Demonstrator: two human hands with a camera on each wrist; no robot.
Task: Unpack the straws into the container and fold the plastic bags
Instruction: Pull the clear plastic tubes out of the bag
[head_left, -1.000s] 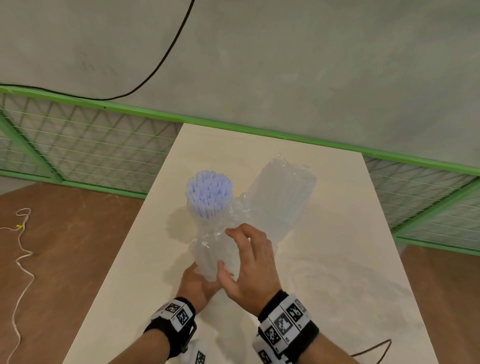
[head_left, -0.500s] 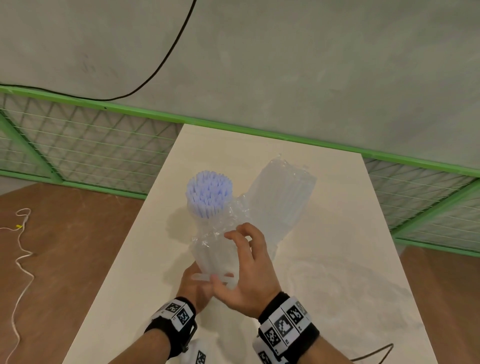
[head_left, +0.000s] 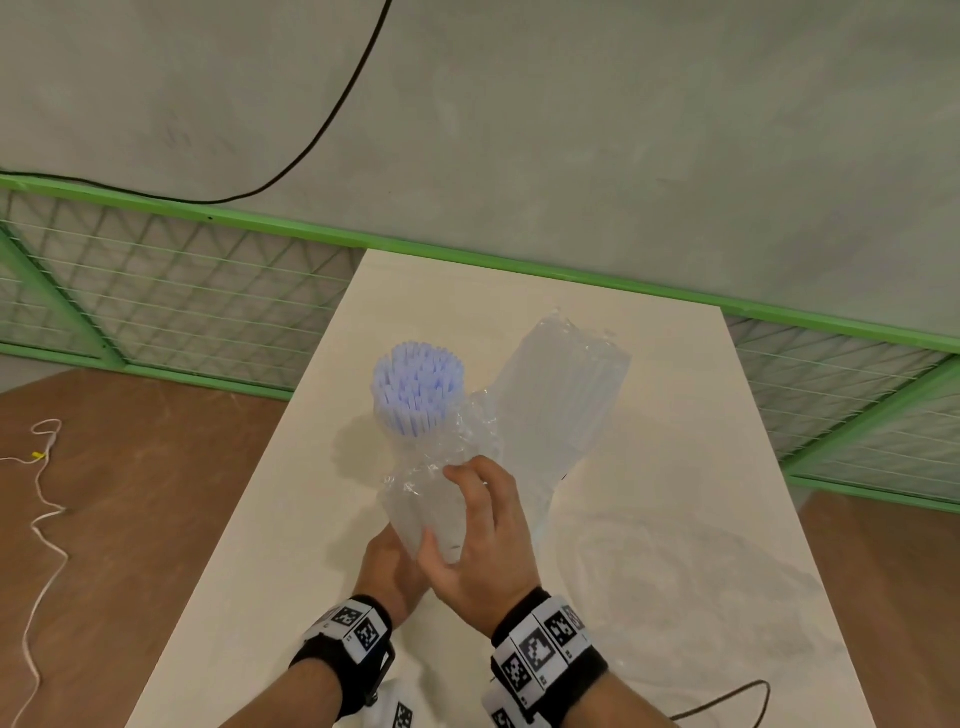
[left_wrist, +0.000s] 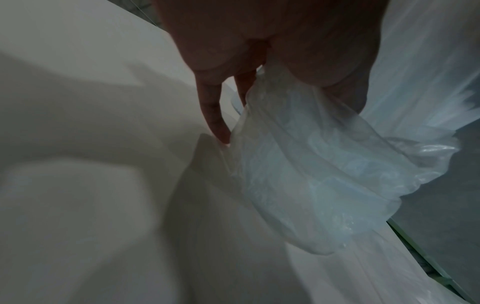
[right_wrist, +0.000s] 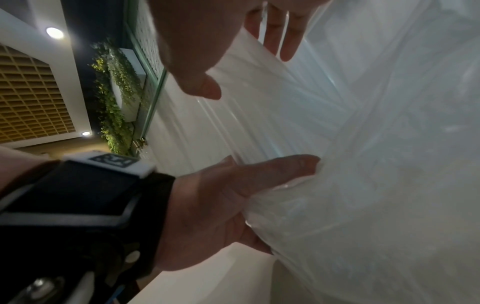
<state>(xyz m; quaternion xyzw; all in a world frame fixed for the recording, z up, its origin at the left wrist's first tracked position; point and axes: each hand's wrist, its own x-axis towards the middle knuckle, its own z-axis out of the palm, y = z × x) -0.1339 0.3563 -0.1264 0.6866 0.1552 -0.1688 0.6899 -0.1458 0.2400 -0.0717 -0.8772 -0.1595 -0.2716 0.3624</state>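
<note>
A bundle of pale blue straws stands upright on the table, its lower part wrapped in a crumpled clear plastic bag. My left hand grips the bag's bottom end from below; the left wrist view shows bunched plastic in its curled fingers. My right hand wraps around the bag's side, thumb in front and fingers behind the film. Whether a container stands under the plastic is hidden. A second sealed bag of straws lies just behind.
An empty clear bag lies flat on the table's right side. A black cable pokes over the near right edge. A green mesh fence runs behind the table, and a white cord lies on the floor at left.
My right hand loosened, shifted slightly down the bag and closed round it again. The straws and my left hand have stayed in place.
</note>
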